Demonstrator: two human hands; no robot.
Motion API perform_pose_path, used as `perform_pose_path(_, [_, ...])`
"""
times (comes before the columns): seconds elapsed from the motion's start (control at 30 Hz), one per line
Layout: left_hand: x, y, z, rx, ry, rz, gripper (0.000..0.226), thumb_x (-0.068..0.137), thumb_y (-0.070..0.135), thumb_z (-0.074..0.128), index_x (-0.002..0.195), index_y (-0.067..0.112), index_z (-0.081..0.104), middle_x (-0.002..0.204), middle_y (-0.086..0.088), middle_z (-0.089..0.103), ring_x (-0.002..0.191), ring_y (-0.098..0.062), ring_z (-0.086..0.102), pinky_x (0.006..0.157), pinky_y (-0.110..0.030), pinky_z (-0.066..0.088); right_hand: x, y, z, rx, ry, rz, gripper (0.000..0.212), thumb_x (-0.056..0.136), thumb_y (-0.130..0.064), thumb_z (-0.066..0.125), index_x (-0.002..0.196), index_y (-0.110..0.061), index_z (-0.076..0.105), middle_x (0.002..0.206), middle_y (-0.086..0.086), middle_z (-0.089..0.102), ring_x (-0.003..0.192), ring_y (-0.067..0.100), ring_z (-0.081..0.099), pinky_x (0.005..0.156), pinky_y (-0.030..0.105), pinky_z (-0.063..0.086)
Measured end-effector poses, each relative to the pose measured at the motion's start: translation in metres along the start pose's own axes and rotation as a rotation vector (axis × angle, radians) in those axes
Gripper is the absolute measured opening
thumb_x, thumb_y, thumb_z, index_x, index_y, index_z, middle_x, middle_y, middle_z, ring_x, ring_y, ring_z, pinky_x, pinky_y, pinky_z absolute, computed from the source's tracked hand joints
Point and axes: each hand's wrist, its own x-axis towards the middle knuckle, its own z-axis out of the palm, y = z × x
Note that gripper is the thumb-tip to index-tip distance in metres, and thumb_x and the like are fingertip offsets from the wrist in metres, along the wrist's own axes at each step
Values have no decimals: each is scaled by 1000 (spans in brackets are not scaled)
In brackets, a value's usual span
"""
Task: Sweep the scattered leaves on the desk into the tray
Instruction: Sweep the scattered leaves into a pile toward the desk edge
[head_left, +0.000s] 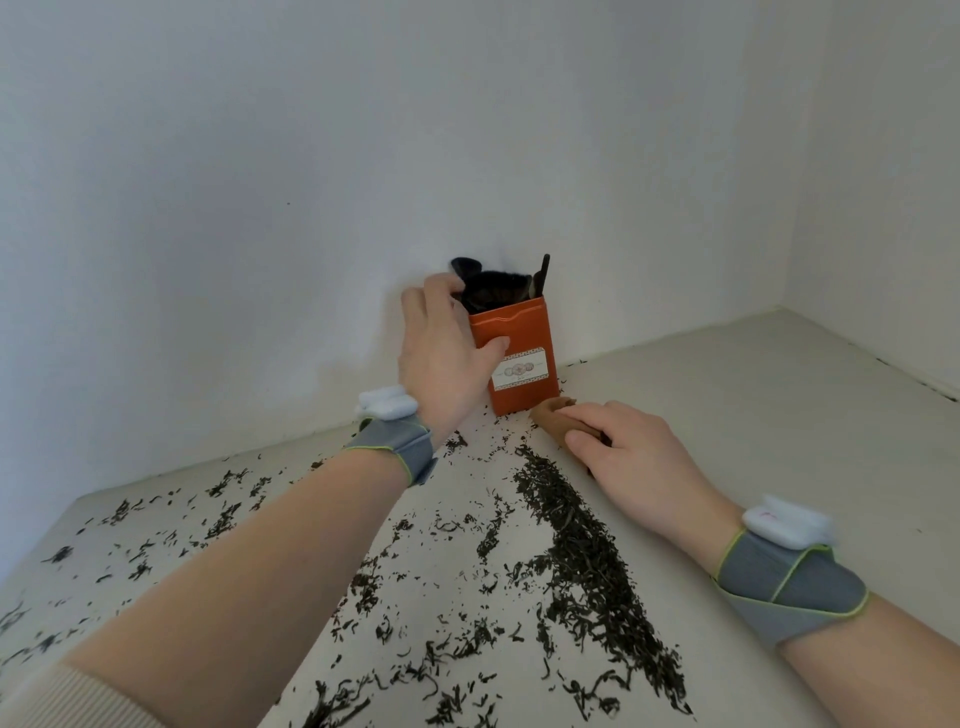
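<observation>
Orange tin (519, 358), smooth, rectangular, upright at the wall: my left hand (441, 353) grips its upper edge; my right hand (634, 457) curls over a rounded tan wooden piece (553, 410). Dry, twisted dark leaves (587, 561) strew the matte white desk (779, 415), densest in one ridge beside that hand.

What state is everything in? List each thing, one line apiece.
orange box: upright against the wall, open on top, dark tools sticking out.
left hand: grips the box, thumb on its front.
right hand: holds a brown wooden piece lying on the desk.
leaves: scattered on the desk, partly gathered in a dense band.
</observation>
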Motion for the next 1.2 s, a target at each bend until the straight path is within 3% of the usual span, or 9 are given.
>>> perform_pose_path(0.2, [7,-2,-8,237,-131,176,35,86,46,74,115,30,62,114,2,39,103,-21,51,79,-43,55,1,-1,1,-10,-3,7,30,103,-37,48,127,-45,64,96,-9,60,92,12,56,84,35,47])
perform_pose_path(0.47, [26,13,-14,125,-205,62,19,85,31,82,99,18,77,110,0,45,98,-16,51,86,-30,44,-2,-4,-1,-16,-9,7,29,104,-35,48,126,-43,65,95,-8,60,92,13,57,84,35,47])
perform_pose_path(0.63, [35,30,-30,122,-170,84,16,84,30,82,95,19,78,110,0,47,99,-14,48,84,-25,36,-3,-7,-3,-26,-13,3,28,104,-33,48,123,-42,65,96,-6,59,90,15,56,84,37,47])
perform_pose_path(0.83, [59,60,-30,82,-160,135,16,83,32,83,93,21,78,111,0,50,99,-15,50,85,-27,40,-2,-7,0,-54,-21,-1,28,104,-35,46,124,-40,65,94,-7,56,88,15,56,79,36,47])
perform_pose_path(1.03, [72,94,21,21,-270,188,15,80,33,82,87,21,79,97,-1,69,90,-17,63,81,-35,53,-3,-3,-4,-77,-7,19,30,104,-36,44,128,-37,63,93,-8,52,89,15,55,80,36,48])
perform_pose_path(1.2, [74,122,64,2,-326,236,16,82,29,80,89,14,81,83,5,63,83,-15,62,75,-30,50,-5,-2,-7,-132,-7,49,30,104,-35,41,125,-35,63,95,-5,50,93,21,56,82,36,49])
